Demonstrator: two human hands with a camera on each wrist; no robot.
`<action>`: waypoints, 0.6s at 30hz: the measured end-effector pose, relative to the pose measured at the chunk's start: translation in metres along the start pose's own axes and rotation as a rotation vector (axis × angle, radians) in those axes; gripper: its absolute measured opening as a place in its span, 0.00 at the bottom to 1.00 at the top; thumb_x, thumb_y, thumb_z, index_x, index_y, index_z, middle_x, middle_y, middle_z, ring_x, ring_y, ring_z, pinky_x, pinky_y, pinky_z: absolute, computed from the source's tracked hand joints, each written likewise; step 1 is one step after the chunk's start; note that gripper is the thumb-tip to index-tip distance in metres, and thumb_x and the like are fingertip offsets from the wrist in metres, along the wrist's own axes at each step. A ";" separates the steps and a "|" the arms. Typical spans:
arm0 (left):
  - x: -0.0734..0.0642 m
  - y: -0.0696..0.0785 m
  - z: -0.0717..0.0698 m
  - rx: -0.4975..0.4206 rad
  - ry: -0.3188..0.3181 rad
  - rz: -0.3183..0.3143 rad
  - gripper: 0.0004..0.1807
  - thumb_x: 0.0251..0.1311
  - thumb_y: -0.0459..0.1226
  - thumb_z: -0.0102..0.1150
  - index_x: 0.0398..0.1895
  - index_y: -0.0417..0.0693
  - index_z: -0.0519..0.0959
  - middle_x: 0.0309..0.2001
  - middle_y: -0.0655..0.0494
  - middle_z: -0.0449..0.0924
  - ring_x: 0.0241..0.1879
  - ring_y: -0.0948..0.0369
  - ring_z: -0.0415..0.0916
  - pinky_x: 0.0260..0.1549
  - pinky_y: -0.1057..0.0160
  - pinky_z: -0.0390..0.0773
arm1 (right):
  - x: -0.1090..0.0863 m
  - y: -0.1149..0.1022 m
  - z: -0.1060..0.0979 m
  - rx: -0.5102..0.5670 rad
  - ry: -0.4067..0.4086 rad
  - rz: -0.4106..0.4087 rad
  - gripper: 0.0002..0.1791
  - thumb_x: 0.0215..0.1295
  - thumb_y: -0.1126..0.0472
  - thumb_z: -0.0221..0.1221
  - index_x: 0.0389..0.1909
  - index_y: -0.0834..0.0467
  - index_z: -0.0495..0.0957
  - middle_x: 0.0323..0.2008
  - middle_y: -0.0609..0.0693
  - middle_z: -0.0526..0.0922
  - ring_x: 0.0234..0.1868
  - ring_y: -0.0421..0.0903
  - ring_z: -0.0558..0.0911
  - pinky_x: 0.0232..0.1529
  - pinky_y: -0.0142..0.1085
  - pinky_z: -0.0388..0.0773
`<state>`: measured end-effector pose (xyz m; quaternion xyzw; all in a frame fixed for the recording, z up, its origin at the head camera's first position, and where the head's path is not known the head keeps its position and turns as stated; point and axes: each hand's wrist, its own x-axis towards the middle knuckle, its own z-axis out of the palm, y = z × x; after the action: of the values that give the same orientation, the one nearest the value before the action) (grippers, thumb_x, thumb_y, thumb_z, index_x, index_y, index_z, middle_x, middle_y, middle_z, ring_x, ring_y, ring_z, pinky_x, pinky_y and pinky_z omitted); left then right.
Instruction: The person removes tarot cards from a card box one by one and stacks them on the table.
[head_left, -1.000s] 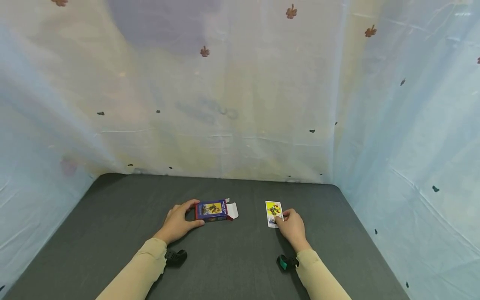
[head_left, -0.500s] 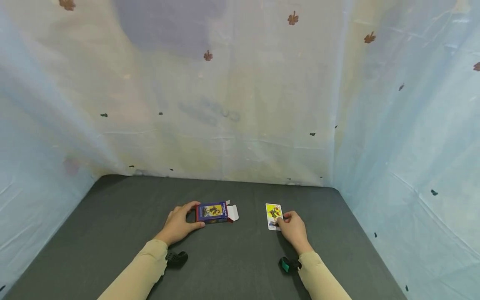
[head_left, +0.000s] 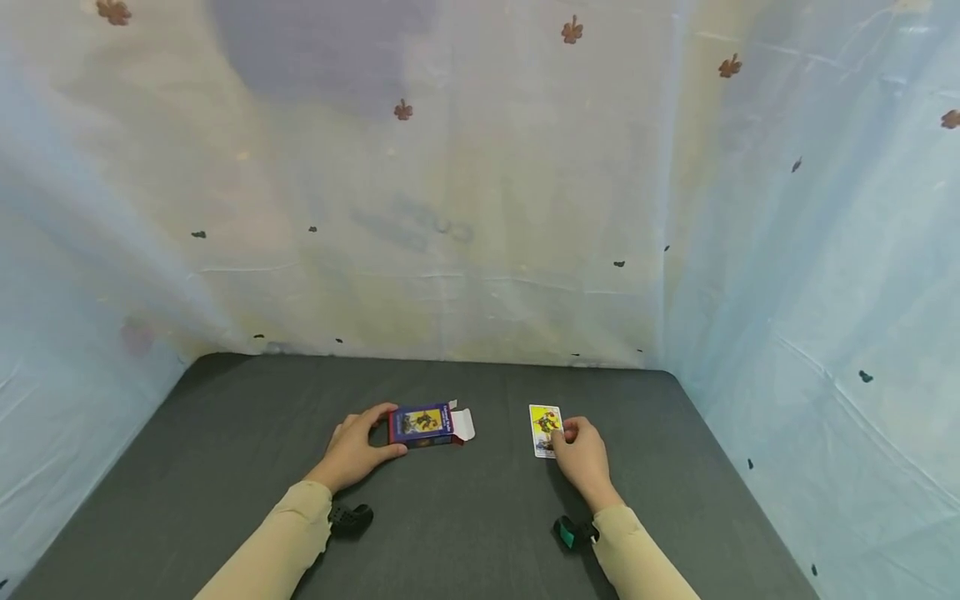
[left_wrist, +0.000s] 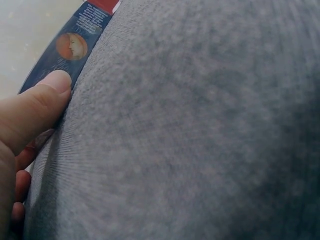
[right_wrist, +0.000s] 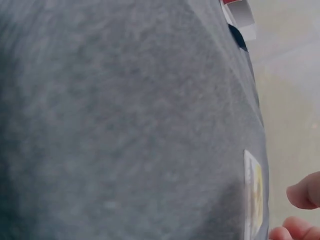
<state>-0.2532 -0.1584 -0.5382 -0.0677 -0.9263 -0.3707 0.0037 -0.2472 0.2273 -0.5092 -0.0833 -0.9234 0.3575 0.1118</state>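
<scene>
A small dark blue and red card box with a yellow picture lies on the dark cloth, its white end flap folded out to the right. My left hand holds the box's left end between thumb and fingers. In the left wrist view the thumb presses the printed side of the box. To the right, a yellow picture card lies face up on the cloth. My right hand hovers at its right edge, and the right wrist view shows the thumb raised apart from the card.
Dark grey cloth covers the table. Pale translucent sheeting with leaf marks hangs behind it and along both sides. A black band is on the left wrist, and a black and green one is on the right.
My right thumb has drawn slightly to the right over the card. The card, the box and my left hand stay in place, while the head view shifts a little.
</scene>
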 end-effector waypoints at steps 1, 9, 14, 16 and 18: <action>0.000 0.000 0.000 0.000 0.001 0.002 0.43 0.49 0.62 0.68 0.69 0.67 0.64 0.60 0.50 0.70 0.58 0.47 0.62 0.52 0.38 0.62 | 0.000 -0.001 -0.001 0.003 0.003 -0.003 0.15 0.64 0.57 0.59 0.45 0.64 0.76 0.32 0.52 0.75 0.31 0.47 0.73 0.32 0.40 0.69; -0.002 0.001 0.001 -0.004 0.015 0.019 0.44 0.48 0.61 0.68 0.70 0.66 0.64 0.59 0.50 0.70 0.58 0.47 0.62 0.52 0.37 0.62 | -0.005 -0.011 0.002 0.061 -0.041 -0.036 0.15 0.65 0.58 0.58 0.48 0.63 0.76 0.36 0.52 0.78 0.32 0.45 0.75 0.31 0.38 0.72; -0.002 0.000 0.001 -0.007 0.012 0.027 0.44 0.49 0.61 0.68 0.70 0.66 0.64 0.59 0.51 0.70 0.58 0.47 0.63 0.52 0.38 0.62 | -0.007 -0.014 0.008 0.098 -0.086 -0.062 0.13 0.66 0.60 0.58 0.47 0.62 0.77 0.34 0.50 0.78 0.31 0.43 0.75 0.30 0.36 0.72; -0.002 -0.001 0.001 -0.009 0.014 0.029 0.44 0.48 0.61 0.68 0.70 0.66 0.64 0.59 0.51 0.71 0.58 0.47 0.63 0.52 0.38 0.62 | -0.008 -0.015 0.011 0.107 -0.097 -0.070 0.12 0.66 0.60 0.58 0.47 0.62 0.77 0.34 0.49 0.78 0.31 0.43 0.75 0.30 0.36 0.73; -0.001 -0.001 0.002 -0.011 0.016 0.030 0.44 0.48 0.62 0.68 0.70 0.66 0.64 0.59 0.51 0.71 0.58 0.48 0.63 0.52 0.38 0.62 | -0.008 -0.016 0.012 0.115 -0.105 -0.070 0.13 0.65 0.60 0.58 0.47 0.62 0.77 0.34 0.49 0.78 0.32 0.44 0.75 0.30 0.37 0.73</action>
<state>-0.2523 -0.1580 -0.5399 -0.0787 -0.9230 -0.3764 0.0165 -0.2434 0.2064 -0.5084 -0.0256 -0.9084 0.4096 0.0801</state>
